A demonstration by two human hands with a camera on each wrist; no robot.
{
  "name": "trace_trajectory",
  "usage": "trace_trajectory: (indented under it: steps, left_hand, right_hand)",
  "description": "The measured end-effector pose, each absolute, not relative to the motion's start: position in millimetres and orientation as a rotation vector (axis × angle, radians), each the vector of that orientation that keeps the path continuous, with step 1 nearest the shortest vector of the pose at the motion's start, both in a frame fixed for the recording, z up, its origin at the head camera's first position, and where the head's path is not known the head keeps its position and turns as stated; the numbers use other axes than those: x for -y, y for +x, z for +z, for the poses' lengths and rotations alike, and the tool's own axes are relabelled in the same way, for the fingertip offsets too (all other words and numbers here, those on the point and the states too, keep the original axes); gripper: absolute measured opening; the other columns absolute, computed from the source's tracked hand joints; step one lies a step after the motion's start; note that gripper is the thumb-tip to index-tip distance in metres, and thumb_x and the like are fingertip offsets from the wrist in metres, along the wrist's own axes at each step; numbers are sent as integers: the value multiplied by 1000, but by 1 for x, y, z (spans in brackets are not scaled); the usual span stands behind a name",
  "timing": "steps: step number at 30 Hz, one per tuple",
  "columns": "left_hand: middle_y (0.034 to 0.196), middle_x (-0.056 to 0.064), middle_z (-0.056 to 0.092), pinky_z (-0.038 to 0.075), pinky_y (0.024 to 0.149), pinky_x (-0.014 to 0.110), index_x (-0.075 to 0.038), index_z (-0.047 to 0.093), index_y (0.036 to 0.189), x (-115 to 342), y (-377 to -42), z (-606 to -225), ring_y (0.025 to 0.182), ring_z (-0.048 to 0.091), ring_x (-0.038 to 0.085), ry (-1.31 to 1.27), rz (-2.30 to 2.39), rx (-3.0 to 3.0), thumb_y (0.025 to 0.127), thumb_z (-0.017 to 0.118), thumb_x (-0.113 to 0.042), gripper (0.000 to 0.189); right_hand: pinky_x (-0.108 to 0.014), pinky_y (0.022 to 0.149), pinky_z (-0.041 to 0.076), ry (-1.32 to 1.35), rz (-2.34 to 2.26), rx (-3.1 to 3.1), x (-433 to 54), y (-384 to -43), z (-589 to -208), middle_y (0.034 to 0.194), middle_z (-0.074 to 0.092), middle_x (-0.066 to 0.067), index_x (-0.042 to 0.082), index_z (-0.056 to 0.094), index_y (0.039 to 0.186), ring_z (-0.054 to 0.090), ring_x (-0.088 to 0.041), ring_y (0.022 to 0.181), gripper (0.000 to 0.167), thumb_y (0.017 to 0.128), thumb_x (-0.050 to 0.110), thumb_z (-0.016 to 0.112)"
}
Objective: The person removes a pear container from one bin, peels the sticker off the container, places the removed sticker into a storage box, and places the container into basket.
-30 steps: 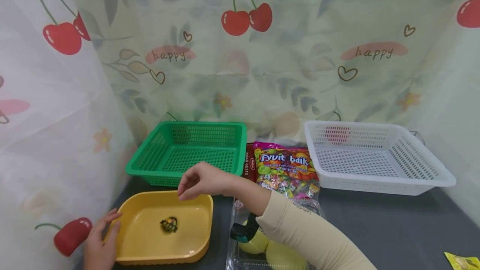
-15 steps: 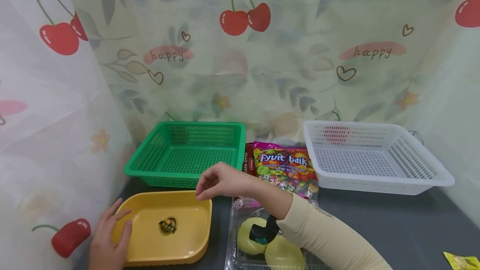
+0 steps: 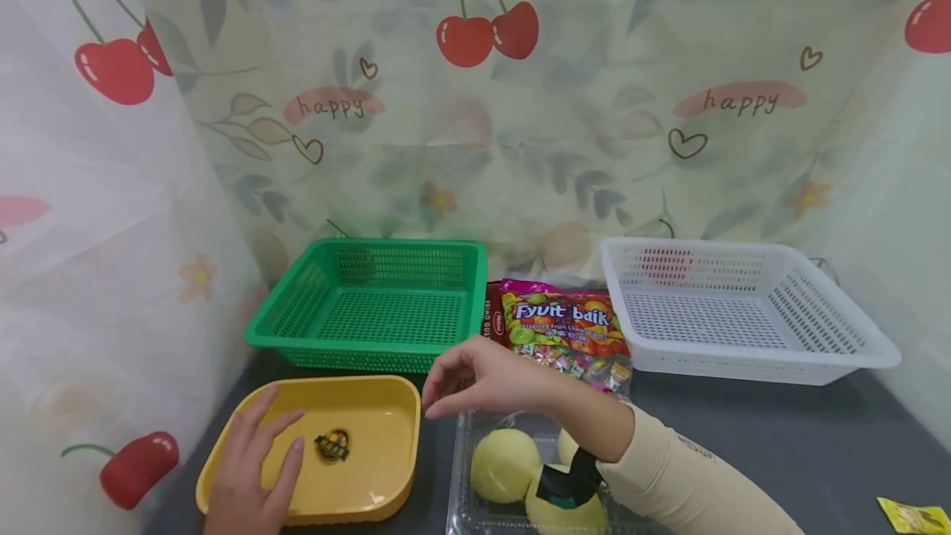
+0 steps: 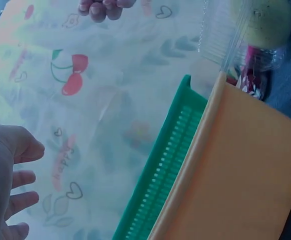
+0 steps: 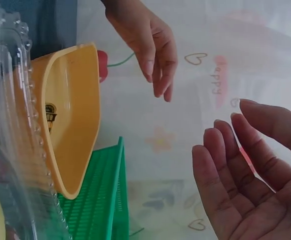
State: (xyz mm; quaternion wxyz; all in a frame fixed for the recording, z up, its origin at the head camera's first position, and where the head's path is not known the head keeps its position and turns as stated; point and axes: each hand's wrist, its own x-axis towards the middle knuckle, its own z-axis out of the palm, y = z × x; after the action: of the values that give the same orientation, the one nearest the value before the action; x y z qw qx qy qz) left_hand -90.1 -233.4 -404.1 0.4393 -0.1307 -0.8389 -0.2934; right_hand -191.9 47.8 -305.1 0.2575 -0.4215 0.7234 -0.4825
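Observation:
A yellow tray (image 3: 379, 473) with a small dark printed emblem (image 3: 332, 445) on its floor stands at the front left. Over its left side hovers my left hand (image 3: 253, 469), fingers spread apart. The left wrist view shows no object in that hand (image 4: 5, 185). My right hand (image 3: 494, 380) hangs in the air just right of the tray, above the near end of a candy bag (image 3: 565, 324). Its fingers are loosely bent, and the right wrist view shows its palm (image 5: 255, 200) bare.
Behind the tray stands a green basket (image 3: 401, 312); a white basket (image 3: 706, 324) is at the back right. Yellow-green round fruits (image 3: 505, 466) lie in a clear plastic box (image 3: 459, 485), partly behind my right arm. A yellow packet (image 3: 914, 516) lies at the front right.
My right hand has moved right and slightly down, from above the tray to beside it. My left hand has shifted right, from the tray's left rim to over the tray, spreading its fingers.

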Motion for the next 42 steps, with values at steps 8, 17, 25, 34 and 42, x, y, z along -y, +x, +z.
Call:
trace_trajectory:
  steps: [8,17,25,34,42]
  left_hand:
    - [129,22,53,20,115,48,-2,65,108,216,-94,-410,131,34,-3,-398,-745,2064,79,69,-3,29]
    - [131,21,52,21,108,60,-6,65,107,202,-92,-403,133,30,-5,-403,-753,2160,67,72,9,43]
    - [132,18,52,22,112,55,-8,66,108,194,-91,-405,134,33,1,-463,-761,2120,77,70,-2,32]
    - [136,16,49,14,110,10,-9,63,112,169,-86,-415,136,33,5,-570,-776,2165,68,75,-1,45]
    - [136,17,49,22,105,4,-9,61,116,160,-86,-420,133,35,2,-626,-775,2183,64,76,1,54]
  right_hand:
    - [-28,78,55,-1102,-1406,-1929,-79,-183,-313,94,66,-21,-4,66,96,64,-10,81,17,85,10,66]
    - [-26,76,55,-1017,-1510,-1887,-111,-177,-329,91,66,-15,-8,63,96,63,-10,80,24,85,13,67]
    - [-25,74,55,-1016,-1605,-1830,-132,-171,-339,96,58,-38,-13,60,97,65,-8,83,25,86,9,64]
    - [-29,75,56,-1080,-1678,-1919,-157,-160,-349,94,66,-9,-8,62,97,64,-8,86,16,88,6,61]
    - [-25,68,55,-1155,-1776,-2038,-175,-146,-358,92,65,3,-3,64,94,61,-3,84,10,85,-3,61]
